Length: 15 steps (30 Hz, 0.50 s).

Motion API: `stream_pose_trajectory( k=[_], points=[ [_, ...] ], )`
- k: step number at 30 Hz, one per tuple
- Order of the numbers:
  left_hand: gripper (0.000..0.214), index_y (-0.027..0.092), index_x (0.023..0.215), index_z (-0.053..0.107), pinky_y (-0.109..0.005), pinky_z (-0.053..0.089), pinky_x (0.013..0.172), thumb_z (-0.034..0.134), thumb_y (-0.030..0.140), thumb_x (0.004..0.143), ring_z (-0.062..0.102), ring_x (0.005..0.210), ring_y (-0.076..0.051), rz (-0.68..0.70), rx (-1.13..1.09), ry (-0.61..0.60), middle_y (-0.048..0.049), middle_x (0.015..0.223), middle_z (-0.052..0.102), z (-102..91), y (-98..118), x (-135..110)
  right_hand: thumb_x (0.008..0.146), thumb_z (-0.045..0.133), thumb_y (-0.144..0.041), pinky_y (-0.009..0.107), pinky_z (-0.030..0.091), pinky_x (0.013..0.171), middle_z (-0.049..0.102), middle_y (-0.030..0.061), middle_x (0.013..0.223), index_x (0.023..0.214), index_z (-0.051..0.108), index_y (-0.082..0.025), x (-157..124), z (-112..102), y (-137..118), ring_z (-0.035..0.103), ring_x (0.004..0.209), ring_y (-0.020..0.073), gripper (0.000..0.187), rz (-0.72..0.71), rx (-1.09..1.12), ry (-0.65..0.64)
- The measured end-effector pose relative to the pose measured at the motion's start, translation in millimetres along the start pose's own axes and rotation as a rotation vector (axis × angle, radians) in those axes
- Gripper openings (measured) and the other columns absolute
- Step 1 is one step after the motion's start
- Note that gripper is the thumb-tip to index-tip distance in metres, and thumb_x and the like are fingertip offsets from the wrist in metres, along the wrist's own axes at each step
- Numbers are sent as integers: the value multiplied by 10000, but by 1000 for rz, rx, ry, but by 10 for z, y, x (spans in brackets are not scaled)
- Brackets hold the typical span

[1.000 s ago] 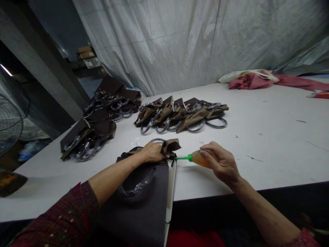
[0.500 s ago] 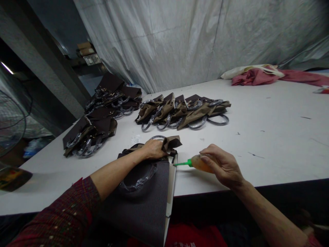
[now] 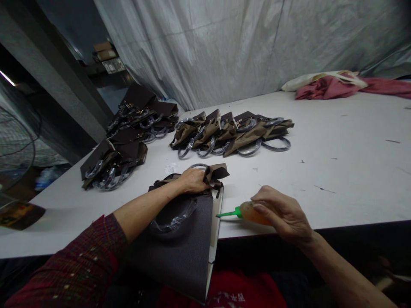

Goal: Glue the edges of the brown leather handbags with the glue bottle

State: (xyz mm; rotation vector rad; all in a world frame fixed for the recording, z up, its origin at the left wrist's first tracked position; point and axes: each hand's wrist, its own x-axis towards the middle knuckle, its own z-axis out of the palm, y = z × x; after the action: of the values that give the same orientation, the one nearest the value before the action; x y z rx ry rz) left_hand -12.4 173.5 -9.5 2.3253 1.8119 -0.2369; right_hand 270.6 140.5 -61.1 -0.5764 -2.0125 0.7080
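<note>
- clasping bag (image 3: 183,248) by its top with left hand (image 3: 192,180), across table (image 3: 359,171) edge
- covering part of bag with left forearm
- gripping bottle (image 3: 253,213) in right hand (image 3: 282,214), with nozzle (image 3: 228,213) at bag's pale side
- facing row of bags (image 3: 237,144), flanked by pile (image 3: 138,96) at left, pink cloth (image 3: 330,88) far right

White table (image 3: 349,162): row of brown bags (image 3: 242,140) mid-back, bag pile (image 3: 138,96) left, pink cloth (image 3: 327,88) far right. Dark bag (image 3: 188,246) overhangs near edge.
</note>
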Motion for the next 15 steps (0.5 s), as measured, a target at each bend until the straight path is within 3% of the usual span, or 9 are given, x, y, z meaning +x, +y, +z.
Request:
stream_pose_trajectory(
  k=[4,8,12,15],
  points=[
    [581,182,1048,688,-369,521,785,422,665,867,690,978,-321,6,3,-11,-135,1051,738,-7,1,-2,955,562,-156,299,458,648,585,27,830,1004,625,-223,-50,13,-17,572,727,166,105,-1,-18,108],
    [553,186,1085,675,-368,522,801,427,633,875,687,1000,-318,22,8,-5,-129,1076,737,-10,1,-1,952,561,-143,294,467,646,590,27,829,1033,621,-223,-69,6,-35,578,732,166,128,-39,19,-33],
    [555,188,1093,674,-373,524,800,425,634,876,690,985,-314,19,12,3,-125,1068,739,-1,-6,0,940,565,-110,292,464,645,587,33,838,1042,616,-210,-86,-3,-94,564,734,163,152,-48,-17,60],
    [560,183,1043,698,-380,522,803,425,642,876,690,977,-320,11,12,0,-128,1036,743,5,-8,0,936,548,-90,288,464,638,580,32,821,1035,617,-201,-113,2,-154,563,725,160,164,-76,14,-61]
  ],
)
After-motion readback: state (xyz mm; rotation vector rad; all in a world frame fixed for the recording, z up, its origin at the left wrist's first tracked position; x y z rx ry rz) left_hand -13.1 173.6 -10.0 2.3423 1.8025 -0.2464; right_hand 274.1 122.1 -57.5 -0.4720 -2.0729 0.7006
